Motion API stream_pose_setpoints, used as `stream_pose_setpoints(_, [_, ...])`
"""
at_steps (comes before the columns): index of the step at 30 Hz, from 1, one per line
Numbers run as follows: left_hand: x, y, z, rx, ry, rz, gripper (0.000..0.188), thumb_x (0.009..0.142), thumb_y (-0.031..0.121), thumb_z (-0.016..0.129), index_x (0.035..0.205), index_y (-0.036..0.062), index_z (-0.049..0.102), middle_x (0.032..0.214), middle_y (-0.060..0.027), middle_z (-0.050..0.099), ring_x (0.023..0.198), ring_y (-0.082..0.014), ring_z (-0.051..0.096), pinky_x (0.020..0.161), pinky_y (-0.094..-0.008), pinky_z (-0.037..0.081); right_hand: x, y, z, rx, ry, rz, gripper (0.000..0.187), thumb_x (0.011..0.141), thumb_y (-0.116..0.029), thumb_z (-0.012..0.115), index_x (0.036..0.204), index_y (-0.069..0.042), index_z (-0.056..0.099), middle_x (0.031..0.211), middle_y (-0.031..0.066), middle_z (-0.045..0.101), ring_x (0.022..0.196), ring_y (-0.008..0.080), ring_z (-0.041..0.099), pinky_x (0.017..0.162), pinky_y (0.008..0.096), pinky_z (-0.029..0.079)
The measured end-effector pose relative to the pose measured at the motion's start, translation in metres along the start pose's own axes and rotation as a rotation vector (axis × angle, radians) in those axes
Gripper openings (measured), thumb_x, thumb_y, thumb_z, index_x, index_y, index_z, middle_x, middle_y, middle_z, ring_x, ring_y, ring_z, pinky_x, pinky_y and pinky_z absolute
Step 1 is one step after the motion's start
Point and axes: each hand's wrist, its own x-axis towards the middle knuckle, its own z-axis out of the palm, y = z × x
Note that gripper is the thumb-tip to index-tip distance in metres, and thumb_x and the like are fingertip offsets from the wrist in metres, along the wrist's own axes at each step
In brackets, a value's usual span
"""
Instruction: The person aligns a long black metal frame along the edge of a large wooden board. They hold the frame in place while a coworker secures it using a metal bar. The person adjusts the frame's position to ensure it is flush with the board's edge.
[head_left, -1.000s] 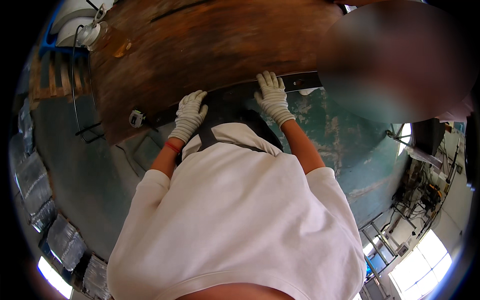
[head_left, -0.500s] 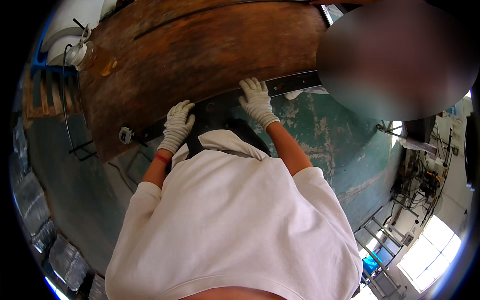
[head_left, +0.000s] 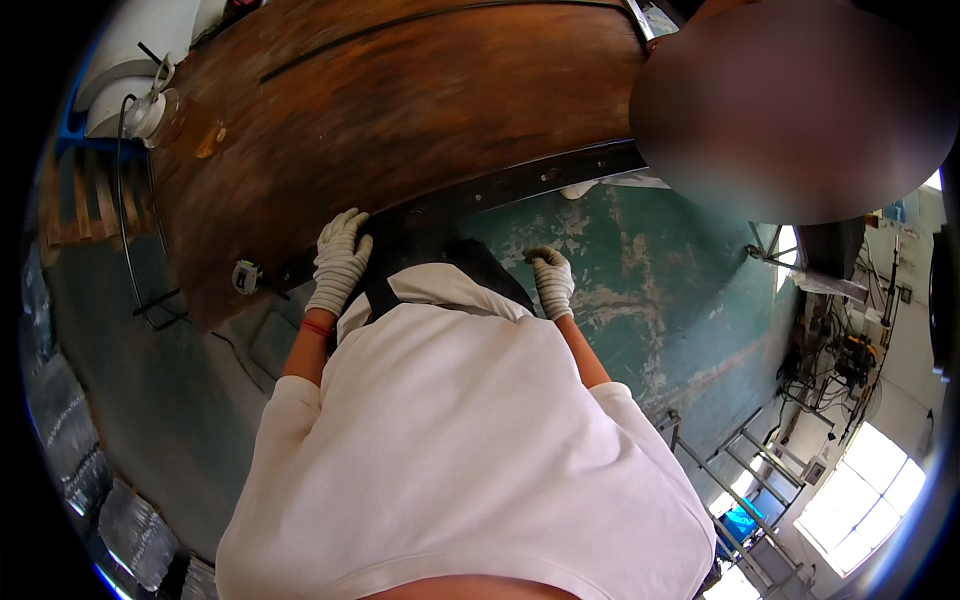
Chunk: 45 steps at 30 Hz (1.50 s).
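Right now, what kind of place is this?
Probably a metal workshop: a big rusty brown curved steel plate with a dark bolt-holed metal strip, a worn green painted floor, and metal ladders.

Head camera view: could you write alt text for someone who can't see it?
Seen from above, a person in a white shirt rests the gloved left hand on a dark metal strip edging a large rusty brown curved surface. The gloved right hand is curled, off the strip, above a worn green floor.

A worn green-painted floor (head_left: pixel 640 290) spreads beneath everything. Beyond its right edge stand grey metal stepladders (head_left: pixel 745 470), and past them a bright window (head_left: pixel 865 495) throws daylight in. Left of the floor lies a wooden pallet (head_left: pixel 85 200).
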Motion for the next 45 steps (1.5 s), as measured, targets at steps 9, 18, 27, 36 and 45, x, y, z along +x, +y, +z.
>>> stream_pose_setpoints(9, [0.005, -0.002, -0.001, -0.012, -0.004, 0.032, 0.04, 0.073, 0.017, 0.061, 0.112, 0.0138, 0.055, 0.121, -0.0079, 0.051, 0.117, -0.0265, 0.043, 0.101, -0.0405, 0.028, -0.012, 0.137, 0.0, 0.248, 0.053, 0.371, 0.023, 0.07, -0.006, 0.052, 0.083, -0.008, 0.07, 0.075, 0.0067, 0.067, 0.071, 0.0147, 0.06, 0.068, 0.026, 0.045])
stream_pose_setpoints(18, [0.01, -0.005, -0.002, -0.01, -0.057, -0.011, 0.038, 0.074, 0.017, 0.06, 0.111, 0.0137, 0.055, 0.121, -0.0077, 0.051, 0.117, -0.0259, 0.043, 0.101, -0.0401, 0.028, -0.03, 0.133, 0.004, 0.04, -0.037, 0.403, 0.021, 0.068, -0.005, 0.059, 0.085, -0.008, 0.07, 0.074, 0.005, 0.066, 0.066, 0.0141, 0.058, 0.063, 0.0271, 0.046])
stream_pose_setpoints(27, [0.013, -0.01, -0.002, 0.072, 0.014, 0.079, 0.038, 0.073, 0.016, 0.062, 0.11, 0.0149, 0.056, 0.116, -0.0066, 0.053, 0.113, -0.0258, 0.045, 0.1, -0.0397, 0.03, -0.02, 0.107, 0.011, 0.211, -0.097, 0.378, 0.024, 0.066, -0.004, 0.058, 0.086, -0.007, 0.07, 0.073, 0.005, 0.065, 0.067, 0.0158, 0.057, 0.063, 0.0274, 0.045])
stream_pose_setpoints(36, [0.055, -0.017, -0.036, 0.294, -0.413, 0.184, 0.03, 0.071, 0.019, 0.065, 0.1, 0.0146, 0.057, 0.098, -0.0056, 0.055, 0.099, -0.0235, 0.051, 0.085, -0.0376, 0.039, 0.015, -0.092, 0.033, -0.574, 0.14, -0.53, 0.028, 0.072, -0.012, 0.054, 0.101, -0.014, 0.058, 0.093, 0.0104, 0.059, 0.09, 0.0304, 0.055, 0.078, 0.0399, 0.045])
stream_pose_setpoints(45, [0.069, -0.012, -0.037, 0.415, -0.434, 0.355, 0.025, 0.068, 0.023, 0.066, 0.09, 0.0138, 0.057, 0.09, -0.0067, 0.054, 0.09, -0.0243, 0.053, 0.075, -0.0381, 0.041, 0.066, -0.176, 0.079, -1.183, -0.246, -1.042, 0.017, 0.073, -0.014, 0.053, 0.089, -0.014, 0.06, 0.09, 0.0049, 0.057, 0.089, 0.021, 0.054, 0.073, 0.033, 0.043])
